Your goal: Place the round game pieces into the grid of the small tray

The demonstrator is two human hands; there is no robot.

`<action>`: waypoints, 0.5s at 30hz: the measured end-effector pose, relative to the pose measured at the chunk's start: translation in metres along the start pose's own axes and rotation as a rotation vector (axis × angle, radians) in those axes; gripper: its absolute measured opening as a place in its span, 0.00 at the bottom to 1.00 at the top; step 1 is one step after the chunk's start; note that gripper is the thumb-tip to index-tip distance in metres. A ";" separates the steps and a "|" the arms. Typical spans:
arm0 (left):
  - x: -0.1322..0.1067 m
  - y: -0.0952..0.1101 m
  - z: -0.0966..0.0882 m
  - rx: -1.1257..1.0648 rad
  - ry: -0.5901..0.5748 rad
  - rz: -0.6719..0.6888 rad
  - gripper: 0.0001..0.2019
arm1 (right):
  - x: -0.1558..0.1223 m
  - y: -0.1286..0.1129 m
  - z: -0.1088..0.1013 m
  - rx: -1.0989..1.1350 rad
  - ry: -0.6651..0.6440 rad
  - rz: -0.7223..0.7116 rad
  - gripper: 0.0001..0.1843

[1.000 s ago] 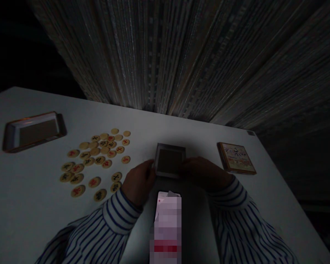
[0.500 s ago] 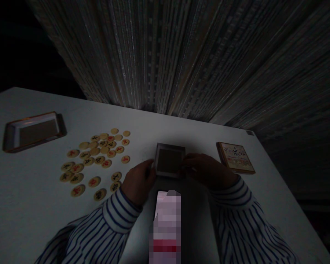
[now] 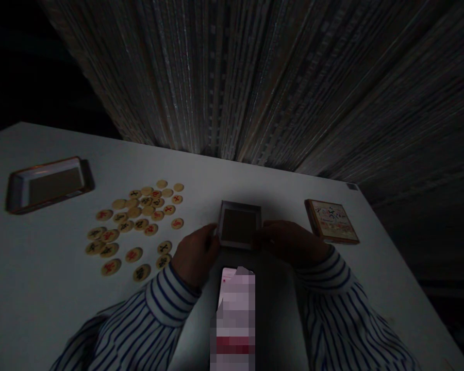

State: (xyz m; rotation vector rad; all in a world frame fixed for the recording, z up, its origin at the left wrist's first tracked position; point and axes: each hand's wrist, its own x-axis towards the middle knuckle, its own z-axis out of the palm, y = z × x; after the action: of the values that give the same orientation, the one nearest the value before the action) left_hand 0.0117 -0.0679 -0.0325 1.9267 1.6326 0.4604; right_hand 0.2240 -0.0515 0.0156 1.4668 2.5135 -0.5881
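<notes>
Head view: white table (image 3: 46, 257), dim streaked backdrop (image 3: 232, 77) beyond; hands (image 3: 195, 255) hold box (image 3: 237, 225).

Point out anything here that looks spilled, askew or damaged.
The round game pieces lie loosely scattered left of the small box, some marked, others blank side up, as if tipped out. No damage shows in this dim light.

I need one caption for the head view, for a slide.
Left hand and right hand hold a shallow open box beside scattered round pieces on a white table.
</notes>
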 end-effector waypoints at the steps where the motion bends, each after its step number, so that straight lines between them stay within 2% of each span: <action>1: 0.000 0.000 0.000 0.002 0.000 0.000 0.21 | 0.000 0.000 0.000 -0.007 -0.007 0.004 0.12; 10: 0.000 0.002 -0.002 0.001 -0.005 -0.005 0.20 | 0.001 -0.003 -0.002 -0.027 -0.051 0.009 0.13; 15: 0.000 0.001 -0.001 0.018 -0.006 -0.001 0.20 | 0.001 0.000 0.002 -0.046 -0.028 0.013 0.13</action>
State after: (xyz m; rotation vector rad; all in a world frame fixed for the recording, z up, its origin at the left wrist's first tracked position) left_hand 0.0119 -0.0677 -0.0308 1.9382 1.6398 0.4406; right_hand 0.2231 -0.0513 0.0134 1.4476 2.4772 -0.5416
